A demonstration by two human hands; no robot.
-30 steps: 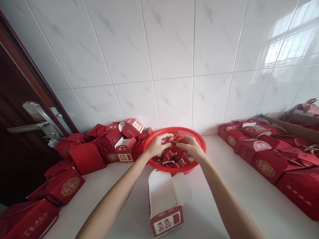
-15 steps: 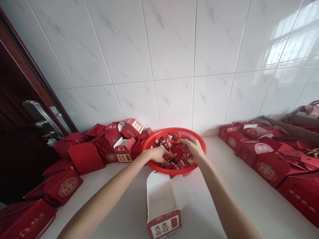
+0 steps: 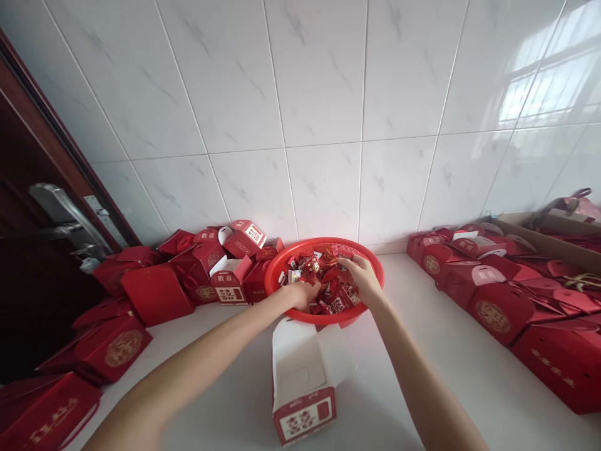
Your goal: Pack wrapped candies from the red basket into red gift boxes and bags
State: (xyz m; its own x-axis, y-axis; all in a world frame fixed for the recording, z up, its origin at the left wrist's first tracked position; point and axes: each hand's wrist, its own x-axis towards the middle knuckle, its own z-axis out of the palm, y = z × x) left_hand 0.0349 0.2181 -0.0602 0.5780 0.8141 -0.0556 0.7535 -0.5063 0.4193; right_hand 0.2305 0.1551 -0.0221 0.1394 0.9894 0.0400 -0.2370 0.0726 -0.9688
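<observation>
A red plastic basket holds a heap of small wrapped candies, mostly red with some gold and white. Inside its near left part, my left hand curls its fingers down among the candies, so its fingertips are partly hidden. At the right side of the heap, my right hand is bent inward, with thumb and fingers close together at the candies; what they pinch is too small to make out. An open box, white inside and red-and-white outside, stands just in front of the basket between my forearms.
Red gift boxes are piled on the left by a dark door with a metal handle. More red boxes stand in rows on the right, beside a cardboard carton. A tiled wall rises behind the white counter.
The view has shifted slightly, moving everything a little left and up. My left hand has moved slightly among the candies; my right hand remains at the basket's right side.
</observation>
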